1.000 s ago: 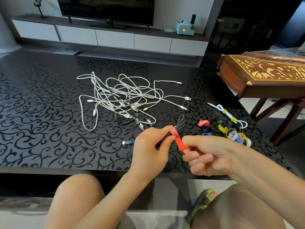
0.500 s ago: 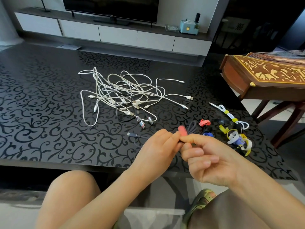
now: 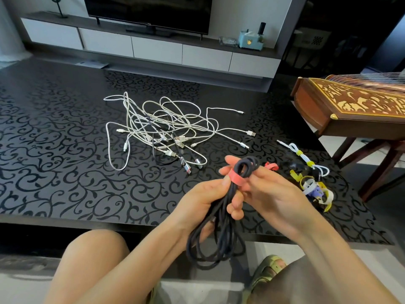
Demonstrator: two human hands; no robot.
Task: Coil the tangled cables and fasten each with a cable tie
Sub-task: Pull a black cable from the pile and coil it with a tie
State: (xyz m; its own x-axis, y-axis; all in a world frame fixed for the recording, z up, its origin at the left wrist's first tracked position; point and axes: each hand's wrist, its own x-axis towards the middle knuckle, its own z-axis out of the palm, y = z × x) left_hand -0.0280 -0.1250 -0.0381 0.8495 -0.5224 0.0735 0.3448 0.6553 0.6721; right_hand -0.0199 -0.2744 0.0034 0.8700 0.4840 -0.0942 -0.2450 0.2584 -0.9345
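The dark cable coil [image 3: 219, 227] hangs between both hands above the bench's [image 3: 54, 150] near edge, its long loops drooping toward the person's knees. A red cable tie [image 3: 235, 177] bands it just below the small top loop. A second ago that tie's tail stuck out, pulled sideways by the right hand. Now no loose tail shows, so the wrap looks closed and this cable is probably fastened.

The left hand [image 3: 201, 200] grips the bundle just under the tie, fingers curled round it. The right hand [image 3: 269, 194] holds the top loop, thumb pressed beside the tie.

Further back on the bench, the tangle of white cables [image 3: 164, 132] lies unsorted, so most of the job remains. To the right are a tied white cable [image 3: 306, 159] and spare ties [image 3: 313, 187]. No writing can be read, and the television's [image 3: 146, 12] small mark is too small to make out.
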